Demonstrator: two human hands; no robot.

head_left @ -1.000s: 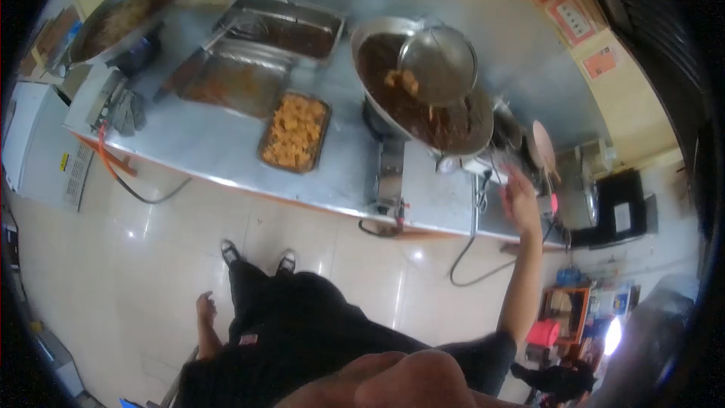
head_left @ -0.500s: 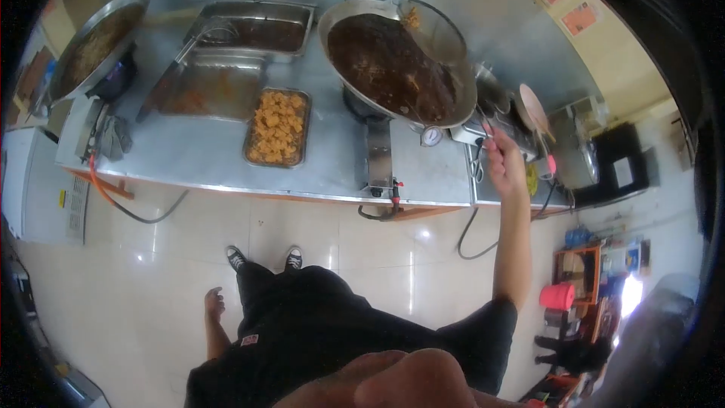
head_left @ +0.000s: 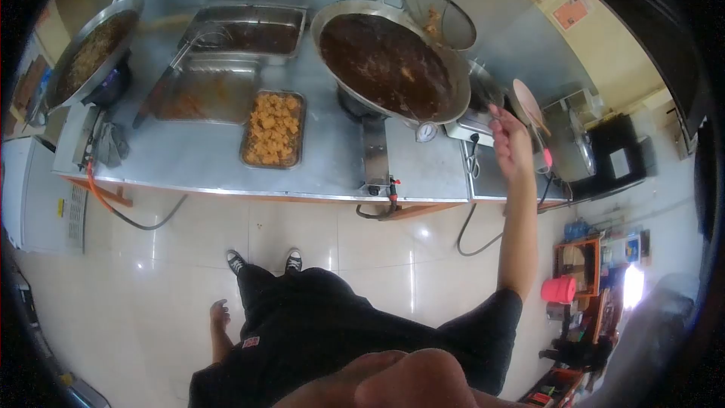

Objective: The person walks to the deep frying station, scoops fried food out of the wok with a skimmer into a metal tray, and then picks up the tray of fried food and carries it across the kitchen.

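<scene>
My right hand point(head_left: 512, 143) is closed around the thin handle of a skimmer, at the right side of the large wok. The skimmer's round mesh head point(head_left: 457, 19) is tilted up beyond the wok's far right rim, with a few golden fried bits clinging to it. Dark oil fills the wok point(head_left: 453, 98), and a piece of food shows in it. A dial thermometer point(head_left: 427, 132) sits at its near rim. Low by my side hangs my left hand point(head_left: 219, 313), with loosely bent fingers and nothing in them.
A tray of fried pieces point(head_left: 273, 130) stands on the metal counter point(head_left: 325, 170). Behind it are a bare-bottomed tray point(head_left: 200, 91), a pan of dark liquid point(head_left: 260, 36) and a whisk point(head_left: 177, 57). Another wok point(head_left: 94, 49) is at far left. Pots and a pale pan point(head_left: 529, 102) stand right.
The skimmer head has moved up and right, from over the wok's far side to beyond its rim. My right hand has shifted slightly right. The oil surface looks more level.
</scene>
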